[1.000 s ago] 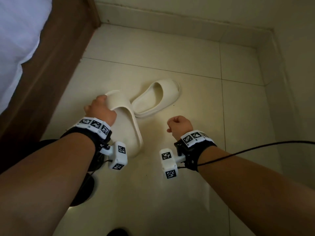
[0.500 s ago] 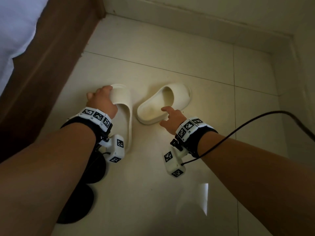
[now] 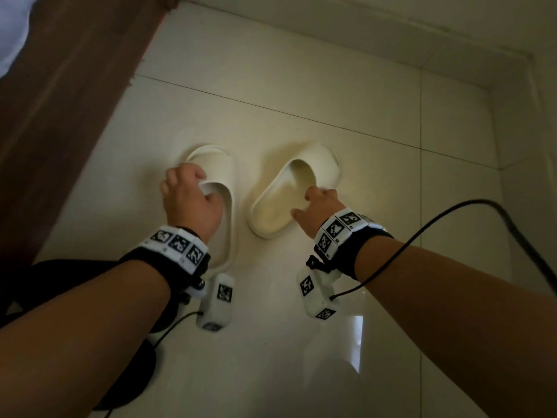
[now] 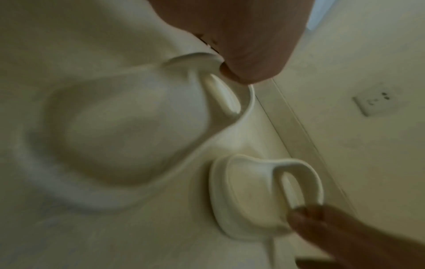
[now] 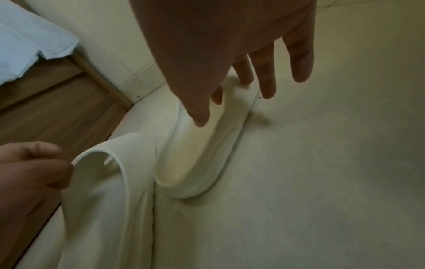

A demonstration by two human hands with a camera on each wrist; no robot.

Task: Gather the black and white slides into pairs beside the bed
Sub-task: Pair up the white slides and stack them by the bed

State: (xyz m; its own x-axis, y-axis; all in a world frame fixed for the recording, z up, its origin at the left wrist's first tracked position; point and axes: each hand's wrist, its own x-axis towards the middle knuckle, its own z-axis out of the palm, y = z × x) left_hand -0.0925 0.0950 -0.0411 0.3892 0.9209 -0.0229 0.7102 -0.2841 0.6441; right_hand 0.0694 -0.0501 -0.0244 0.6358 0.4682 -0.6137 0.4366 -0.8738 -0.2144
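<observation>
Two white slides lie side by side on the pale tile floor. My left hand (image 3: 193, 188) grips the strap of the left white slide (image 3: 224, 173), thumb under the strap edge; in the right wrist view the left hand (image 5: 32, 172) pinches this slide (image 5: 110, 182). The right white slide (image 3: 297, 188) lies angled, toe to the upper right. My right hand (image 3: 313, 203) reaches it with straight fingers (image 5: 266, 80) touching the strap's outer side (image 5: 207, 154). Two black slides (image 3: 18, 282) (image 3: 129, 381) lie at lower left, mostly hidden by my left arm.
The brown wooden bed frame (image 3: 60, 116) runs along the left, with white bedding (image 3: 12, 31) on top. A skirting board and wall (image 3: 331, 31) close the back and right. A black cable (image 3: 452, 212) loops from my right wrist. A wall socket (image 4: 374, 102) shows.
The left hand has turned the left white slide straight, toe pointing away. The right hand has opened from a fist and reached onto the right white slide.
</observation>
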